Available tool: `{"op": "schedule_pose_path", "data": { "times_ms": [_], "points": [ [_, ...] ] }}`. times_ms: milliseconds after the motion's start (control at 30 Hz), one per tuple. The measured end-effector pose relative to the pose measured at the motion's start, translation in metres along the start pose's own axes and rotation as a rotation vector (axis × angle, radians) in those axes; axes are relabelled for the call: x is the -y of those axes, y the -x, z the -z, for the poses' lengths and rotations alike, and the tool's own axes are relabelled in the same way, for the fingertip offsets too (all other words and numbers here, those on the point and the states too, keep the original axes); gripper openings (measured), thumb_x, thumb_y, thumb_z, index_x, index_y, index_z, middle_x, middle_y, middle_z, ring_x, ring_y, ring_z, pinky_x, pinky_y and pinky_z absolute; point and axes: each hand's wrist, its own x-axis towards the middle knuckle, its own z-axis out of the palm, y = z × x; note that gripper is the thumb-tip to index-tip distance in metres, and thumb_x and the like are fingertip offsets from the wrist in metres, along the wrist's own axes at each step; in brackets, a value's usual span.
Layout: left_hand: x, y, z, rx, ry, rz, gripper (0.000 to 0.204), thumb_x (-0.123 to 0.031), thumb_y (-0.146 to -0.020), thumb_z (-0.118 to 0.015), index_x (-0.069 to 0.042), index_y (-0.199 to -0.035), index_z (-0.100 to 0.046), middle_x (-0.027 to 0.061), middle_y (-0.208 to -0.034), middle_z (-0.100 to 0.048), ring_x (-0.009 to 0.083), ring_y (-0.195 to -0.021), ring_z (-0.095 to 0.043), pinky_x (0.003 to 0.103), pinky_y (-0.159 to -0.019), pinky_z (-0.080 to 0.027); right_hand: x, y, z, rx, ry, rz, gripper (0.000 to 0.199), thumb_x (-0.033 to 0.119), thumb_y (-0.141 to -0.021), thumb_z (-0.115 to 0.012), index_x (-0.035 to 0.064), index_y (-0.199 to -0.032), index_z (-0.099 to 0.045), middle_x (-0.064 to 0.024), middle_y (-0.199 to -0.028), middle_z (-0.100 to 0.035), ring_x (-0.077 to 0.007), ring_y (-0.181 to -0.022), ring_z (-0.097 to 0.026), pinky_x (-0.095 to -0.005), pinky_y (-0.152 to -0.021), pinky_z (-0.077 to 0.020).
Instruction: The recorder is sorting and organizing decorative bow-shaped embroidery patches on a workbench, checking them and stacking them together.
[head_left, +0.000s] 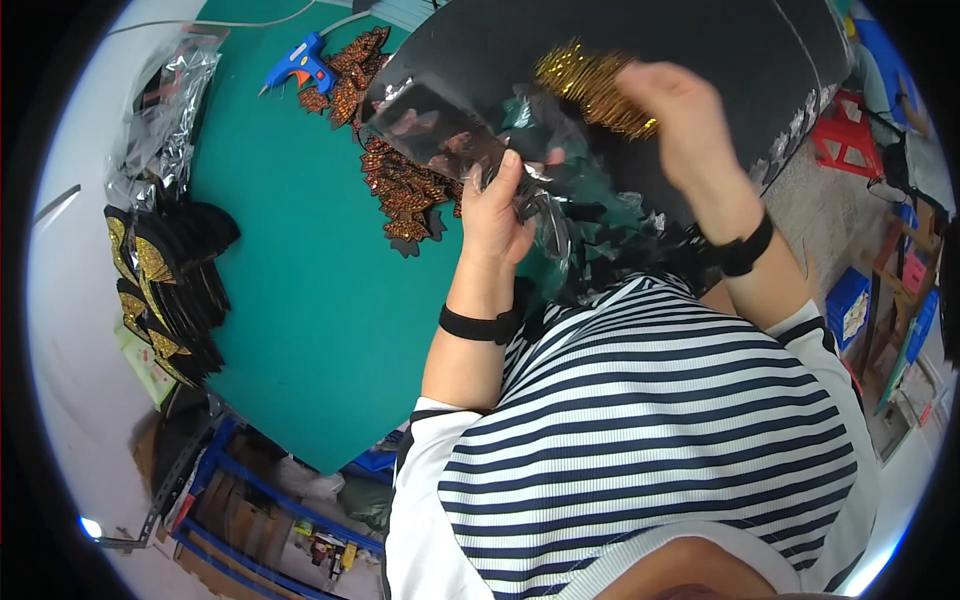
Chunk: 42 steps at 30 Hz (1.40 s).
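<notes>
A clear plastic bag (580,190) is pinched in my left hand (492,218), its thumb pressed on top of the film. The bag hangs loosely over my lap, crumpled and shiny. Above it and to the right, my right hand (685,115) is closed on the end of a gold sequined piece (590,85). Both hand and piece are smeared by motion, so the fingertips and the exact shape of the piece do not show. Left of the bag lies a heap of copper-brown sequined leaf-shaped pieces (405,195) with dark edges.
A blue glue gun (300,65) rests on the green tabletop (300,300). Stacked black pieces with gold glitter (165,285) and clear plastic bags (165,120) lie along the left edge. A dark board (730,50) spans the far right; a red stool (845,140) stands beyond it.
</notes>
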Motion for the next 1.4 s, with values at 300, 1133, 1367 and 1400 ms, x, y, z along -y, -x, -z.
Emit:
{"op": "schedule_pose_path", "data": {
  "times_ms": [300, 1133, 1367, 1400],
  "points": [
    [-0.007, 0.009, 0.047, -0.071, -0.076, -0.036, 0.045, -0.027, -0.084, -0.059, -0.007, -0.120, -0.041, 0.0086, -0.108, -0.055, 0.0229, -0.097, -0.055, 0.040, -0.080, -0.047, 0.028, -0.044, 0.055, -0.102, 0.109, 0.168, 0.018, 0.011, -0.083, -0.062, -0.0017, -0.096, -0.062, -0.0057, -0.089, -0.063, -0.0101, -0.082, -0.058, -0.0214, -0.075, -0.0440],
    [-0.055, -0.027, 0.028, 0.168, 0.085, -0.103, 0.024, -0.027, -0.088, -0.055, -0.007, -0.102, -0.053, 0.0128, -0.097, -0.061, 0.0230, -0.088, -0.058, 0.039, -0.079, -0.046, 0.013, -0.010, -0.088, 0.055, 0.722, 0.947, 0.019, 0.013, -0.066, -0.072, 0.0041, -0.081, -0.063, -0.0067, -0.083, -0.064, -0.0232, -0.073, -0.060, -0.0308, -0.063, -0.0489],
    [-0.051, -0.038, 0.016, 0.161, -0.146, -0.215, 0.029, -0.023, -0.087, -0.055, -0.006, -0.111, -0.053, 0.0073, -0.104, -0.059, 0.0199, -0.098, -0.055, 0.036, -0.089, -0.042, 0.017, -0.011, -0.084, 0.239, 0.605, 0.438, 0.035, 0.017, -0.060, -0.077, 0.0024, -0.089, -0.062, -0.0064, -0.092, -0.061, -0.0193, -0.079, -0.060, -0.0281, -0.069, -0.0478],
    [-0.051, -0.039, 0.015, 0.161, -0.124, -0.197, 0.029, -0.022, -0.088, -0.055, -0.005, -0.110, -0.053, 0.0074, -0.105, -0.059, 0.0198, -0.098, -0.055, 0.037, -0.090, -0.041, 0.017, -0.015, -0.082, 0.271, 0.505, 0.348, 0.028, 0.014, -0.065, -0.075, 0.0006, -0.087, -0.063, -0.0062, -0.088, -0.063, -0.0153, -0.077, -0.060, -0.0259, -0.069, -0.0468]
  ]
}}
